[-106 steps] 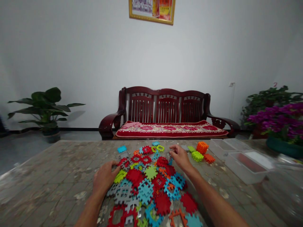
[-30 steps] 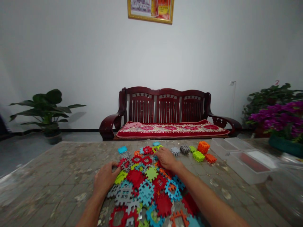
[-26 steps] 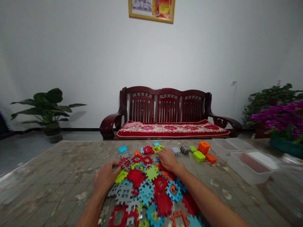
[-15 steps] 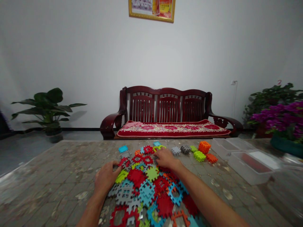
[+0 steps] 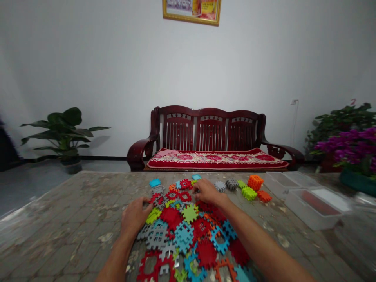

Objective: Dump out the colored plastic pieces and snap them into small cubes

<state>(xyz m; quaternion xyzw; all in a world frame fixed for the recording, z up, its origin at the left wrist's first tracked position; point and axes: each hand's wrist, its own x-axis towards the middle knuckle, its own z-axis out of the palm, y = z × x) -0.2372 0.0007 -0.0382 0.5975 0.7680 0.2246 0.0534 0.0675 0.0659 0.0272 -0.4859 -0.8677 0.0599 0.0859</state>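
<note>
A pile of flat, tooth-edged plastic building tiles (image 5: 172,217) in red, blue, grey, green and orange lies in front of me. My left hand (image 5: 136,214) rests at the pile's left edge, thumb and forefinger apart, beside a lime green tile (image 5: 153,215) and a red tile (image 5: 159,200). Over the pile's far right side, my right hand (image 5: 207,192) has its fingers curled down and pinched together. Whatever is between those fingertips is hidden. A pale green tile (image 5: 190,213) lies just nearer than the right hand.
Right of the pile stand grey stacks (image 5: 232,184), lime green tiles (image 5: 249,193) and an orange cube (image 5: 255,182). Clear plastic boxes (image 5: 313,209) sit at the table's right, near a purple-flowered plant (image 5: 351,147). Beyond the patterned table (image 5: 79,219) is a wooden bench (image 5: 208,129).
My right hand has shifted slightly away from me and now covers more of a green tile at the back. My left hand stays about where it was. The view has turned slightly left.
</note>
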